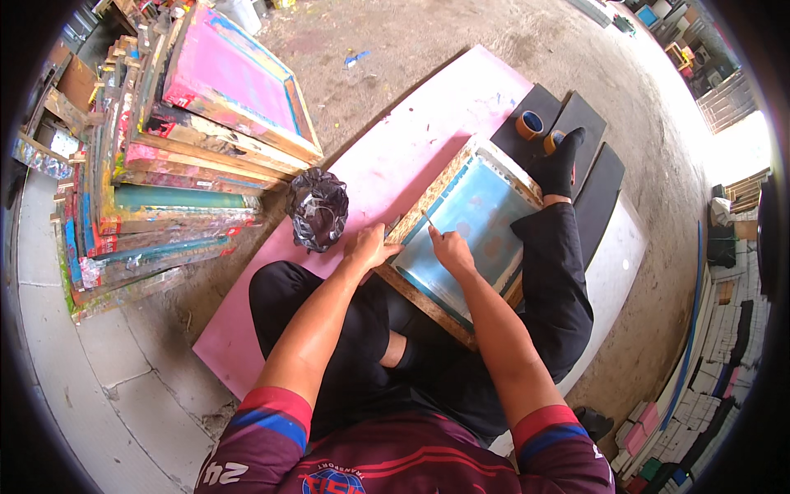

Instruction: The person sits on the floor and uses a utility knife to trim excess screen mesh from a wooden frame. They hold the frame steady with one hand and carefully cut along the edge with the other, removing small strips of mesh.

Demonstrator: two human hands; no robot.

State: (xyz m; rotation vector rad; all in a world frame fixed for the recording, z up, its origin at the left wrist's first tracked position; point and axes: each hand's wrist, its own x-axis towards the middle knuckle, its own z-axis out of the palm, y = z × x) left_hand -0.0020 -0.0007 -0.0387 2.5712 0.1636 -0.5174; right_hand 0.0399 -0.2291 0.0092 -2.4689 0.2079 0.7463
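Observation:
A screen printing frame with a wooden border and blue-tinted mesh lies tilted across my lap, between my legs. My left hand grips its left border, thumb over the wood; the other fingers are partly hidden. Over the mesh, close to that same border, my right hand is closed around a thin, slim tool. The tool's tip points toward the frame's inner left edge, and its exact kind is too small to tell. A crumpled black plastic bag stands open just beyond my left hand.
I sit on a pink sheet on the concrete floor. Dark flat panels lie beyond the frame, with tape rolls beside my foot. Stacked, paint-stained screen frames rise at the left. Piled white material lines the right.

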